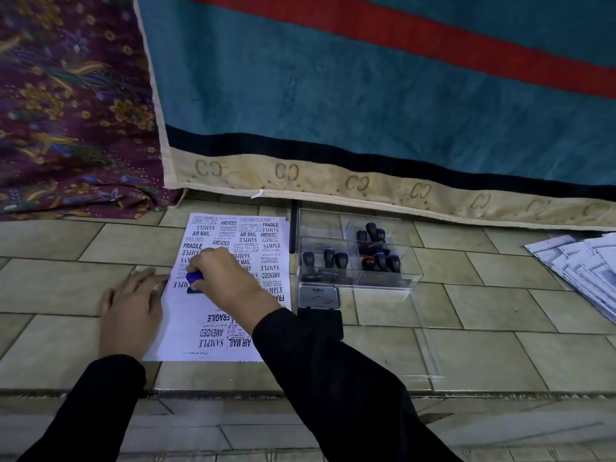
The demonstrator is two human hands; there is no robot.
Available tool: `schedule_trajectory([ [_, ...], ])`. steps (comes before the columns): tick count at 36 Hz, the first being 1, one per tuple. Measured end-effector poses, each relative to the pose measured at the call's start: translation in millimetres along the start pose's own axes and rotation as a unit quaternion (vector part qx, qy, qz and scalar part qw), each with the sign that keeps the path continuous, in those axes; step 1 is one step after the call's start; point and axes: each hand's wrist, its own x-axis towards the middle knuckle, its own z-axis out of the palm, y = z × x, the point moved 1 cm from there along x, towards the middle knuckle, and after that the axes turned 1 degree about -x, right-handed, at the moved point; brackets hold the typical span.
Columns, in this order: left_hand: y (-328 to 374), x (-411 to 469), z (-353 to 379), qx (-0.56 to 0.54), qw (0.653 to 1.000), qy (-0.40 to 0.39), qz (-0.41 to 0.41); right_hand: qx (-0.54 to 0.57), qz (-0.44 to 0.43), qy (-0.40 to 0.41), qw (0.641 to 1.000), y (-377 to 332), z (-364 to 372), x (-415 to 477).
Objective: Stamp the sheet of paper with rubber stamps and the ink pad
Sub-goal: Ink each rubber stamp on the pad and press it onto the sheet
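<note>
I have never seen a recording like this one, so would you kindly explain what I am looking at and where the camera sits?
There is no machine here: a person wears one camera on the head, looking down at their own hands on a tiled floor. The right hand presses a rubber stamp with a blue top onto a sheet of paper already full of printed words. The left hand lies flat at the paper's left edge. To the right are a clear box of stamps, an ink pad and more papers.

A home floor; tiled floor [500,305], hanging patterned cloth [73,105] (floral), striped blanket [366,95].
</note>
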Motion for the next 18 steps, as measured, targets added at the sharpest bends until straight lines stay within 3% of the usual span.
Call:
schedule_trajectory([
  [9,0,0,-2,-0.005,1.0,0.002,-0.001,0.063,0.024,0.025,0.997,6,-4,0],
  [13,-2,1,-2,-0.012,1.0,-0.002,0.001,0.178,0.079,0.143,0.97,27,-29,-4],
  [18,-7,3,-1,-0.026,1.0,-0.012,-0.001,0.207,0.133,0.284,0.927,80,-98,-14],
])
